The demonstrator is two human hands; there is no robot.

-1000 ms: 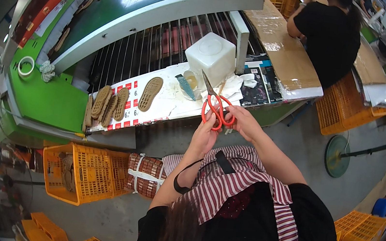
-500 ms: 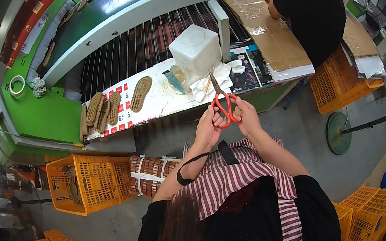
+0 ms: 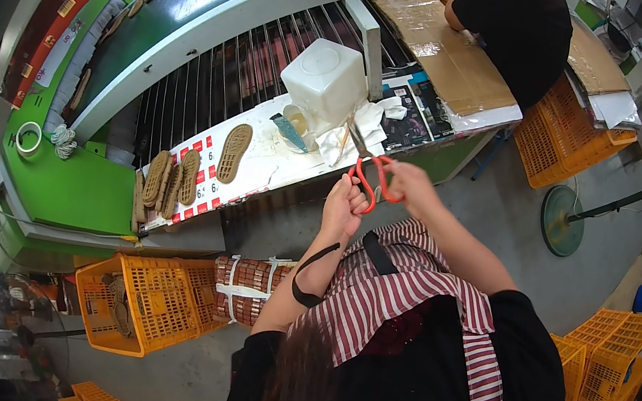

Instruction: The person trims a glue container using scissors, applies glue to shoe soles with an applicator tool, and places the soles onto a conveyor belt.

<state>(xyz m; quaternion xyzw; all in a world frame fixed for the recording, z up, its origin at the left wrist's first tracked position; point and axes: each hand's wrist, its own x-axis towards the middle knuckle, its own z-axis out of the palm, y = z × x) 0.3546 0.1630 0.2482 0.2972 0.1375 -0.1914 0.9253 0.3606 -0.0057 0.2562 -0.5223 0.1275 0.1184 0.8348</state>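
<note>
At the far left of the bench point(image 3: 260, 168), a roll of white tape point(image 3: 27, 137) and a coil of white cord point(image 3: 63, 140) are lying on the green machine top, and just to the right a small stack of tan shoe soles point(image 3: 165, 180) is sitting on a white sheet marked with red squares, with one more sole point(image 3: 234, 152) lying apart from them, its long axis pointing away from the person. Below the bench an orange plastic crate point(image 3: 133, 301) is standing on the floor beside a strapped bundle of brown material point(image 3: 248, 288). Further right a white plastic jug point(image 3: 324, 83) is standing on the bench, next to crumpled white cloth point(image 3: 363, 125) and a few dark printed cards. In front of the bench, above the striped apron, the left hand point(image 3: 345, 204) is hovering just beside the scissors point(image 3: 369, 170), its fingers curled loosely together near the red handles; whether they are touching the handles I cannot tell. The right hand point(image 3: 411, 190) is gripping the scissors, fingers closed through one red loop. The scissors are being held in the air between the two hands, long axis running up and slightly left, blades pointing toward the jug and cloth, so the right hand is the nearer and controlling one. To the right, a flat sheet of brown cardboard point(image 3: 445, 55) is covering the bench end, where another person in dark clothing is working, and more orange crates point(image 3: 564, 143) are stacked beyond.
</note>
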